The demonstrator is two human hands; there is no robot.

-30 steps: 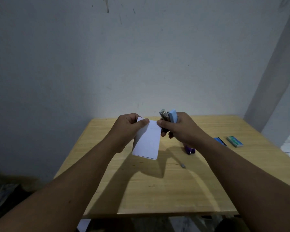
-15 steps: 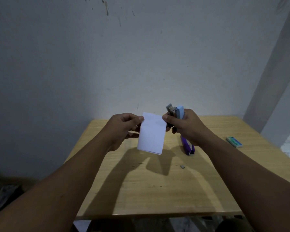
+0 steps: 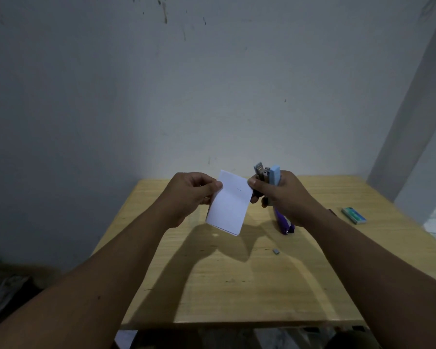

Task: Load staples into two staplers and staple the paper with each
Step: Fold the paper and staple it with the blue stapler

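You are holding a folded white paper sheet (image 3: pixel 228 206) upright above the table's far edge, a light-blue stapler (image 3: pixel 272 175) pointing up beside it; a purple stapler (image 3: pixel 283 222) is lying nearer the right edge.

left hand (image 3: pixel 189 197) pinching folded paper (image 3: pixel 229 205), right hand (image 3: pixel 282 195) gripping the blue stapler (image 3: pixel 273 175) — purple stapler (image 3: pixel 283 222) on the table (image 3: pixel 237 285).

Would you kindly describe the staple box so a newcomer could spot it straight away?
Start at the wooden table and go to its far right side, beyond the right hand. The staple box lies flat there, alone. It is teal-green and rectangular, unlike the purple stapler nearer the middle.
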